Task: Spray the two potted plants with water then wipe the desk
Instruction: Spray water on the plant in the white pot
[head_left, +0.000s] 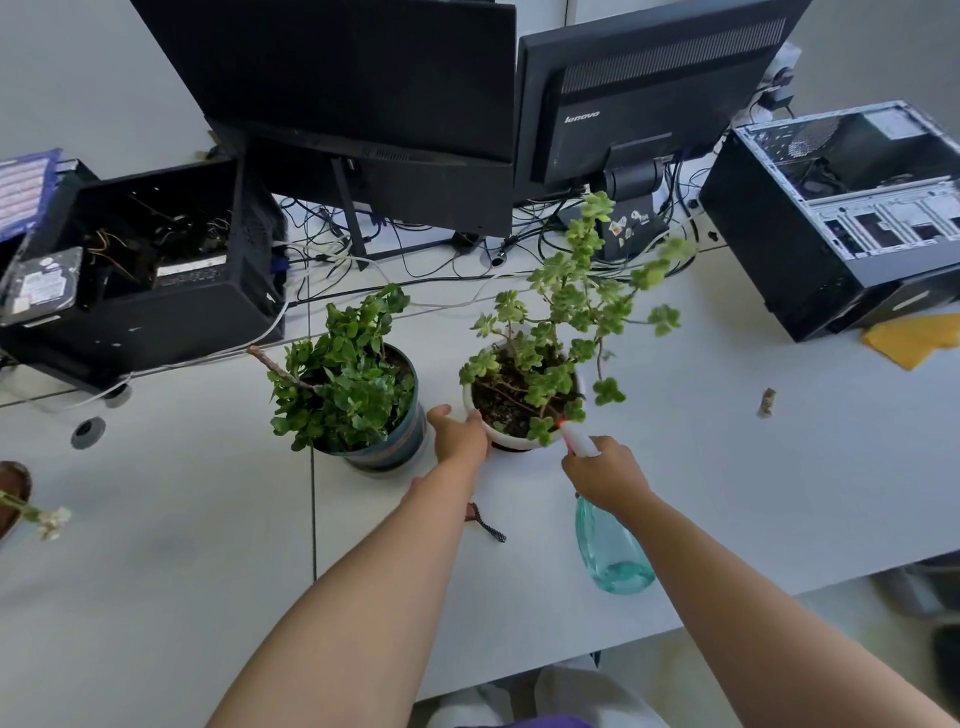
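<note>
White desk (171, 582), split by a dark seam left of centre, cable grommets set into it at far left. Pale wall behind. Along the back edge, two black monitors seen from the rear — left monitor (337, 78), right monitor (639, 88) — with a tangle of cables (363, 249) on the surface below them. At left, an open black PC case (150, 280) lying on the desk, wiring visible inside, a hard drive (44, 286) resting at its left edge. At right, a second open case (852, 218), bare metal interior showing. In front of that, a yellow cloth (914, 340) lying crumpled near the desk's right edge, well apart from the pots. A small brown scrap (766, 402) on the bare surface nearby.

Mid-desk, two pots standing upright side by side, close but not touching. Teal pot (395, 447) on the left, holding a dense, glossy dark-green plant (343, 379). White pot (498, 436) on the right, dark soil inside, holding a tall pale-green plant (571, 312) with long leaning stems.

Left hand (460, 436) between the pots, fingers curled against the white pot's near-left rim — gripping it. Right hand (605, 475) wrapped round the head of a sprayer (610, 551), its clear teal bottle hanging below the wrist with some water at the bottom, white nozzle with red tip pointing into the pale plant's lower leaves.
</note>
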